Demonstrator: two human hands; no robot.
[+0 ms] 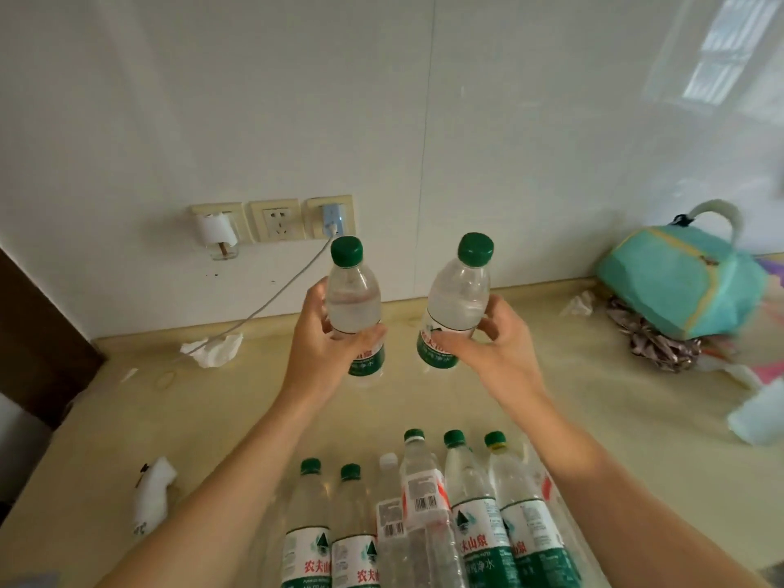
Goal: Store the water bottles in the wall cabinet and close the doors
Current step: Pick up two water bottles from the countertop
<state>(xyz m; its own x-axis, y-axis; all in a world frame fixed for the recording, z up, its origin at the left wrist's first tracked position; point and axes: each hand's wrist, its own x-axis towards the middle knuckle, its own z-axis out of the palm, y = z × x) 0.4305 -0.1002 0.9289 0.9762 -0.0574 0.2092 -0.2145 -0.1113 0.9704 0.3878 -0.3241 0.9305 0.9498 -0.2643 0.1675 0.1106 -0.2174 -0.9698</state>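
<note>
Bottles [354, 303] stand upright, fingers [369, 335] wrapped around each.

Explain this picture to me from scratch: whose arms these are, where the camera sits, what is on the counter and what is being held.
There is no machine here. A person wears one wide-angle camera on the head, looking forward and down, so both bare arms reach into the picture from below.

The left hand has a curled grip on a clear plastic water bottle with a green cap, held above the beige counter. The right hand holds a second green-capped clear bottle the same way.

Near the bottom edge stands a row of six more clear plastic bottles, most with green caps. Also on the counter: crumpled white tissues and a teal fabric bag on the right. Three wall sockets sit on the white wall. The wall cabinet is not visible.
</note>
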